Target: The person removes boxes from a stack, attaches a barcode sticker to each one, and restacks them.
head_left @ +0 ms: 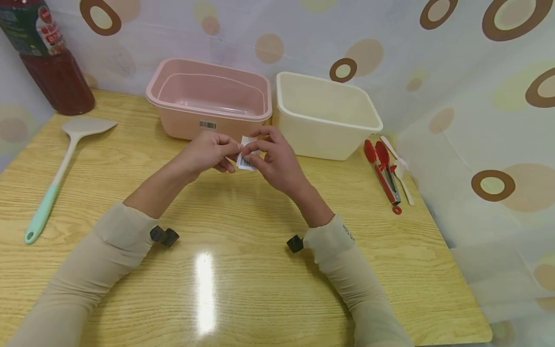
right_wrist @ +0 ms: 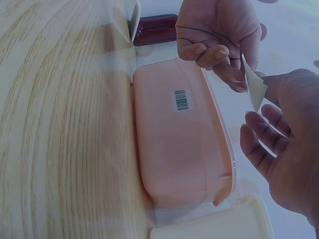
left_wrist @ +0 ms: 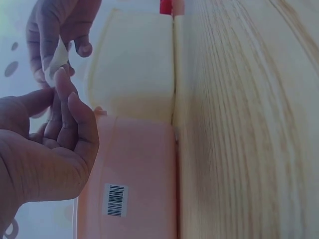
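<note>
1. The thing being worked on is a small white barcode label (head_left: 245, 165), held up near the middle of the head view, in front of the pink bin (head_left: 182, 126).
2. The left hand (head_left: 207, 150) appears to pinch the label's left side between thumb and fingertips; the remaining fingers are loosely bent.
3. The right hand (head_left: 277, 158) pinches the label from the other side with thumb and forefinger. In the right wrist view the label bends and one corner points downward.
4. The step in hand looks like fine two-handed fingertip work at the label, probably picking at an edge to part it from a backing. Whether two layers are separating is too small to tell.
5. The next move seems to call for a firm pinch on one side and a slow, light pull on the other; thin paper like this could crease, tear or cling to a fingertip.
6. Another barcode sticker (head_left: 207, 125) sits flat on the pink bin's front wall, upper middle of the frame. The cream bin (head_left: 312, 137), just to its right, shows no such sticker on its visible front.
7. The spatula (head_left: 65, 161) at the left and red-tipped tongs (head_left: 381, 177) at the right lie on the wood-grain table (head_left: 247, 284), away from both hands.
</note>
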Tool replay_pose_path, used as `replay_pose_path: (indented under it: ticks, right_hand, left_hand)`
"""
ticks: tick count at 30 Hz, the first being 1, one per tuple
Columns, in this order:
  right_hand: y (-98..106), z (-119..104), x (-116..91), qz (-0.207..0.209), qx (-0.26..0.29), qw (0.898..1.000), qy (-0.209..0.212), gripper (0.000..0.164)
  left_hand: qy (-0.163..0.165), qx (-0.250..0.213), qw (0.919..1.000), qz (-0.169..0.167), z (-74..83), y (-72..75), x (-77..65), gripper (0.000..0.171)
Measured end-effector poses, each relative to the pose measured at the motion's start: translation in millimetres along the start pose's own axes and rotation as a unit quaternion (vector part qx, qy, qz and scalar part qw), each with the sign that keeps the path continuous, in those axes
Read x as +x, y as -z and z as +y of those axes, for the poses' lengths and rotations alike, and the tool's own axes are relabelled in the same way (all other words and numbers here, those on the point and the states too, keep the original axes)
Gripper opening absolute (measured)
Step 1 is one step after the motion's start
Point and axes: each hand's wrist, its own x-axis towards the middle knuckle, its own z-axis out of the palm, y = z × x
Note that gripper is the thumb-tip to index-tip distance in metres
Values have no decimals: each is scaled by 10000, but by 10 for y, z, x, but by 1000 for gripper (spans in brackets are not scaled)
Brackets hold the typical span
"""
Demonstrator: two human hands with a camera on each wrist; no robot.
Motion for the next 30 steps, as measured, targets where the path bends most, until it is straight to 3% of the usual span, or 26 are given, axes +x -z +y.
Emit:
replay_pose_path:
  ticks: [12,23,30]
  right_hand:
    - [3,18,5,55,-221,9993,302,7]
    - [36,36,3,45,-190,9984,529,7]
    - [68,62,5,31,28,9986,521,9]
  left_hand:
    - [-26,200,9998,61,-34,11,28,30]
    - [-191,1043,9940,258,-55,16,39,29]
    - [-174,1172,9927,238,-77,36,42,29]
